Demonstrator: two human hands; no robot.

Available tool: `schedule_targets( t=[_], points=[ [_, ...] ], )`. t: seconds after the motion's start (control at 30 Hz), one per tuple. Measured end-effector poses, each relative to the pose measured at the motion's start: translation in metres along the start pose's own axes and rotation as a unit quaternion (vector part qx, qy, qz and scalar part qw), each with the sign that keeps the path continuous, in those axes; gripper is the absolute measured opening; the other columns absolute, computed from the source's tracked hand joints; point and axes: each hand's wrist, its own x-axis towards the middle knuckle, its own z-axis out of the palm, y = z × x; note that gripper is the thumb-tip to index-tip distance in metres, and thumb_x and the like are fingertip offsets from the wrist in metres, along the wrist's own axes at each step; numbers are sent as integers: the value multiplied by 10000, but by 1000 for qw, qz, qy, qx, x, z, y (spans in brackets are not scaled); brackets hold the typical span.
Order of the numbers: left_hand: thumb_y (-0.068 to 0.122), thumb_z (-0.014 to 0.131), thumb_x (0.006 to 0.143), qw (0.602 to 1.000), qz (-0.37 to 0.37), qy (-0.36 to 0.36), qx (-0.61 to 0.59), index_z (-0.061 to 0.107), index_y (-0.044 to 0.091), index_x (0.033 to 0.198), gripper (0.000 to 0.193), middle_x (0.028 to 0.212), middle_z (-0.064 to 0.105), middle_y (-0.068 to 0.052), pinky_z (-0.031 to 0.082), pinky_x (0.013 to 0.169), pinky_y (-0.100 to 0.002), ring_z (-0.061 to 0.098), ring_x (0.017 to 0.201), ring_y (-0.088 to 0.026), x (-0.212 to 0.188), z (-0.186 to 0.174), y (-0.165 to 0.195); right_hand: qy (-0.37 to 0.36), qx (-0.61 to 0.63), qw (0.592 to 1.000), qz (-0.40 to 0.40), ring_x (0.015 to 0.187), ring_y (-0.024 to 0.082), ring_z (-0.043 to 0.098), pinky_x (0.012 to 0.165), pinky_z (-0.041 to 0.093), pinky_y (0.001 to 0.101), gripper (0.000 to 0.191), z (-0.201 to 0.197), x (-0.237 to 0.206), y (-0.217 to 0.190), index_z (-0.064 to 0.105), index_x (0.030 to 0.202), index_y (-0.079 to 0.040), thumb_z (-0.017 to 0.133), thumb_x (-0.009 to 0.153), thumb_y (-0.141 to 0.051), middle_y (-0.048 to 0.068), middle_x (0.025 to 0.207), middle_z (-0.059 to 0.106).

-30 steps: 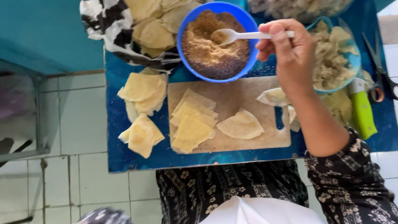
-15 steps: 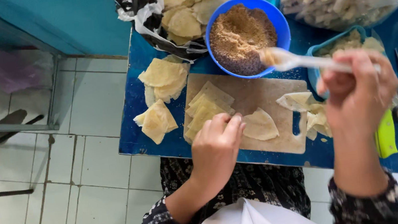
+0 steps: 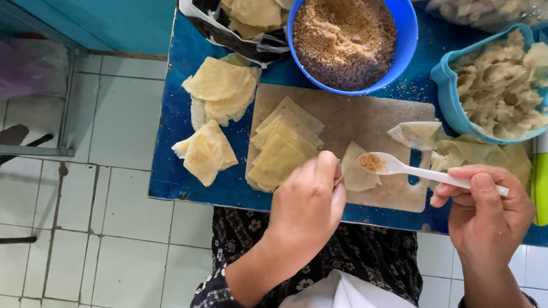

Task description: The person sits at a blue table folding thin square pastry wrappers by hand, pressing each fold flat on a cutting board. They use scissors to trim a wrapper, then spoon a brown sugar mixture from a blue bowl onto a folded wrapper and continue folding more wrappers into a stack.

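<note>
Our right hand has brought the white spoon, pinched by its handle and loaded with brown filling, from the blue bowl to the wrapper our left hand pinches at the cutting board's near edge

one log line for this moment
left hand: on wrapper | right hand: holds spoon with filling over wrapper | board
</note>
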Motion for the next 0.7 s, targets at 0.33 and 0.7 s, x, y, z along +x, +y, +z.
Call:
schedule_targets(
  t=[0.33, 0.7],
  points=[
    [132, 689, 923, 999, -32, -9, 16, 513, 6, 1310, 444, 978, 670, -185, 557, 675, -433, 690, 822, -383, -13, -7, -3, -65, -48, 996, -48, 775, 216, 685, 695, 590, 332, 253, 19, -18, 2, 629, 1140, 128, 547, 1164, -110, 211, 943, 684],
    [10, 667, 970, 995, 3, 74, -61, 552, 15, 1292, 343, 1073, 632, -162, 579, 728, -380, 709, 866, -331, -25, -9, -18, -255, -268, 880, -297, 874, 276, 711, 786, 613, 386, 182, 43, -18, -15, 539, 1104, 112, 539, 1060, -65, 195, 1030, 695]
  ],
)
